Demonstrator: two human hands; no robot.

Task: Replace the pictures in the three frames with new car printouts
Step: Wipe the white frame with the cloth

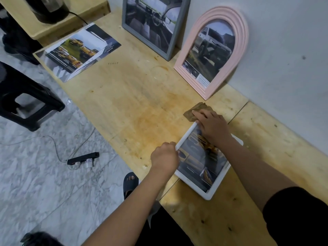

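A white frame (217,186) lies flat near the table's front edge with a yellow-car printout (197,157) showing in it. My left hand (164,158) grips the frame's left rim. My right hand (212,126) rests over the frame's far corner, fingers touching a brown cloth (190,113) beside it. A pink arched frame (215,50) and a grey rectangular frame (152,23) lean upright against the wall, each with a car picture inside. A stack of car printouts (76,52) lies at the table's far left.
The wooden table (131,107) runs along a grey wall. A black appliance with a cord (49,9) stands on a raised shelf at the back left. On the marble floor are a black stool (26,103), a power strip (83,158) with cables, and my sandalled foot (130,182).
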